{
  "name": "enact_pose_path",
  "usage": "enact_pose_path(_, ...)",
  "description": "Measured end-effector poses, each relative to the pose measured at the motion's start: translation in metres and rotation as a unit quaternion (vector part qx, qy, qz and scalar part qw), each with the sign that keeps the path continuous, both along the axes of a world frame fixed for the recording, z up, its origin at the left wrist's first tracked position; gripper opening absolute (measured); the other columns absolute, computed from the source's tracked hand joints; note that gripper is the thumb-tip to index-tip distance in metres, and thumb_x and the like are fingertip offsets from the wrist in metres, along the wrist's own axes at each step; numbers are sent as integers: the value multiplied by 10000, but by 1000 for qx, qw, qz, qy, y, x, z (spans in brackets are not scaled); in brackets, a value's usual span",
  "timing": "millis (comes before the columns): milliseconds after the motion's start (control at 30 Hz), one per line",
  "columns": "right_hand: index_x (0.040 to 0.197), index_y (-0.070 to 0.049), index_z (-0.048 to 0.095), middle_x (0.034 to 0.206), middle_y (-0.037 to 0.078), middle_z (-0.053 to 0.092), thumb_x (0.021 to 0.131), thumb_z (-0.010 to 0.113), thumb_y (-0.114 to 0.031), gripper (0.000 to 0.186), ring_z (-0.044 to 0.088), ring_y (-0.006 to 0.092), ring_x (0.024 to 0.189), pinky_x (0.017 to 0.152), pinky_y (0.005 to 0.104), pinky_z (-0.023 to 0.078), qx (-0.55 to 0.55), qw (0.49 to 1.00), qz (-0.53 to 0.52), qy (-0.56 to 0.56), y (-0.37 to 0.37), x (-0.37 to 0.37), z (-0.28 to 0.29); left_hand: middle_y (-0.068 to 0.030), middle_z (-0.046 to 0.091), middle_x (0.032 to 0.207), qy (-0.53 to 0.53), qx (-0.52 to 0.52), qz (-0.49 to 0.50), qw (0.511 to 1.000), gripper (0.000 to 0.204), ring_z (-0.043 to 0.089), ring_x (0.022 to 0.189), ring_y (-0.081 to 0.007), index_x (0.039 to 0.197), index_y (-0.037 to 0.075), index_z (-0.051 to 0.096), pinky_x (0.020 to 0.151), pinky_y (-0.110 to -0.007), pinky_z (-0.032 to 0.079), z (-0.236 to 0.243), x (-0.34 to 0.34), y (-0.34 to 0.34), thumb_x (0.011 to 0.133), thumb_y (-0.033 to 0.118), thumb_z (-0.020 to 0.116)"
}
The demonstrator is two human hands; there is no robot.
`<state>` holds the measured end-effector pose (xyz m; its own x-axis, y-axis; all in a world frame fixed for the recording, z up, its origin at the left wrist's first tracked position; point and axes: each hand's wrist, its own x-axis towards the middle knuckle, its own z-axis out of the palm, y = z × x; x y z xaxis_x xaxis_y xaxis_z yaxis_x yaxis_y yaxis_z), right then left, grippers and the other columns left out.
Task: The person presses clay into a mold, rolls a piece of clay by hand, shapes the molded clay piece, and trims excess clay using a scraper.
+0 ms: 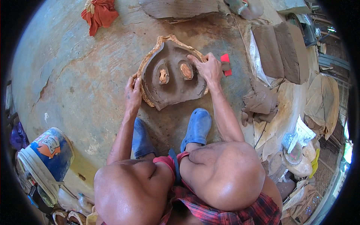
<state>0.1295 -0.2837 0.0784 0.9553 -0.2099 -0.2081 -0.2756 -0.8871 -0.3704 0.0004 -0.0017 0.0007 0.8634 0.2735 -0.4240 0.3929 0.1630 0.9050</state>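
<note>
One rounded tan mould [165, 38] with a rough, crumbly rim and pointed top holds smooth, damp grey-brown clay [172, 84] around two orange-brown oval patches [186, 71]. On the worn concrete floor [82, 97], a crumpled orange-red cloth [100, 17] lies upper left, thick grey-brown slabs [279, 52] upper right, blue rubber clogs [197, 125] just below. The mould sits upper centre between the hands: partly curled left hand [132, 91] gripping its left rim, right hand [210, 69] its right, thumb over the clay
</note>
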Motion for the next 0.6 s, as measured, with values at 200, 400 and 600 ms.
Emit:
enact_pose_path(200,1015,-33,694,1008,229,750,699,806,-783,821,723,414,942,803,509,563,-37,999,1,34,7,-2,-7,-102,711,1247,-7,7,7,1000,381,643,1124,-153,1414,0,601,993,-319,509,-9,-7,6,1104,215,550)
enact_pose_path(400,1298,-38,688,1300,217,680,945,705,-399,506,638,377,1241,1089,455,482,2,977,9,-212,-77,17,-16,-180,658,1382,-48,197,1,979,526,644,1221,-238,1549,54,511,1087,-360,487,42,3,-12,1059,212,616)
enact_pose_path(600,1365,-37,661,1470,222,585,911,678,-165,472,565,375,1363,1177,443,426,-33,985,164,-36,-167,6,-57,-251,451,1553,-97,276,-122,948,528,471,1444,-399,1543,157,540,1194,-461,406,31,7,-22,1036,281,621)
